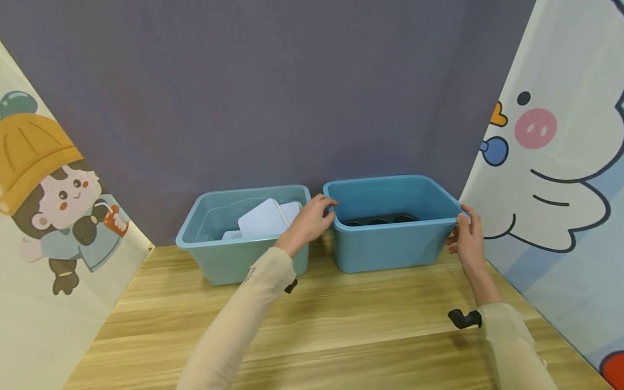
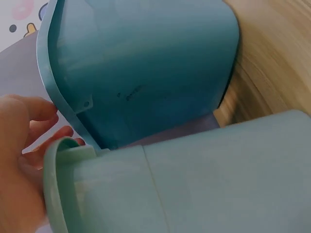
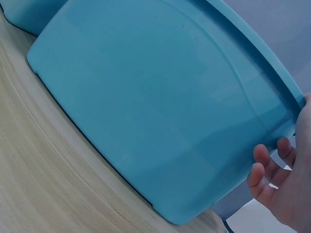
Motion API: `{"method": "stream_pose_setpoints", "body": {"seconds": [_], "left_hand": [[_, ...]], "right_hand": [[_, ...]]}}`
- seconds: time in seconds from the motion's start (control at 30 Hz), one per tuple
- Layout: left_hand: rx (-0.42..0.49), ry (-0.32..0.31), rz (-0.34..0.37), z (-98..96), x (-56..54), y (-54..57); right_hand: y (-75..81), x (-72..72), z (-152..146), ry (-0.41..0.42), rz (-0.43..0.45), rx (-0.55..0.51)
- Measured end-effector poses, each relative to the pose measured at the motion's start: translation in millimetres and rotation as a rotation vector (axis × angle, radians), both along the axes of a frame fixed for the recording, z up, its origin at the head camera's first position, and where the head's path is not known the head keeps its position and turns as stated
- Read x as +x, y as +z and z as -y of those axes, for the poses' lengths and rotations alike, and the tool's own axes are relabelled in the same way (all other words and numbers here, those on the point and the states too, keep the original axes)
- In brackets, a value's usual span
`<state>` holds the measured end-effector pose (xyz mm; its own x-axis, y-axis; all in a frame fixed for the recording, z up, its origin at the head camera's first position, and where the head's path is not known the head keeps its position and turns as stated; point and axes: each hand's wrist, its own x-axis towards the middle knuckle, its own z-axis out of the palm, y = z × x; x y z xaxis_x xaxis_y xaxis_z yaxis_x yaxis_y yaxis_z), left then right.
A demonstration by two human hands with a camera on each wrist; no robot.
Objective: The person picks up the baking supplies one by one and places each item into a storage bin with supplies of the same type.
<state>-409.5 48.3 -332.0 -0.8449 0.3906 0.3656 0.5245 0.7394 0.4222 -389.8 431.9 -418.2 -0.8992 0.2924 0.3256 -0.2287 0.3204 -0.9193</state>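
Observation:
A blue plastic bin [image 1: 385, 246] stands on the wooden table, right of centre in the head view. Inside it lies a dark tray with round cups [image 1: 380, 221], partly hidden by the front wall. My left hand [image 1: 312, 216] grips the bin's left rim near its front corner, reaching across the neighbouring bin. At the front right corner my right hand [image 1: 470, 241] holds the rim, thumb on top and fingers bent below it outside. To the left is a grey-green bin [image 1: 244, 262], holding pale, white-looking boxes [image 1: 263, 218].
Both bins stand near a dark grey back panel [image 1: 253, 97]. Side panels with cartoon prints, a child [image 1: 73, 189] on the left and a white pig-nosed figure [image 1: 551, 179] on the right, flank the wooden table [image 1: 351, 336]. A narrow gap separates the bins.

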Motion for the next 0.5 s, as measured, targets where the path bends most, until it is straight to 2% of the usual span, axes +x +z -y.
{"method": "stream_pose_setpoints", "body": {"seconds": [0.23,0.5], "left_hand": [[-0.016,0.023,-0.001,3.5,0.4,-5.5],[-0.110,0.019,-0.084,8.3,0.5,-8.7]], "right_hand": [[14.4,14.5,9,0.012,-0.002,-0.008],[6.2,5.7,2,0.000,0.022,0.005]]}}
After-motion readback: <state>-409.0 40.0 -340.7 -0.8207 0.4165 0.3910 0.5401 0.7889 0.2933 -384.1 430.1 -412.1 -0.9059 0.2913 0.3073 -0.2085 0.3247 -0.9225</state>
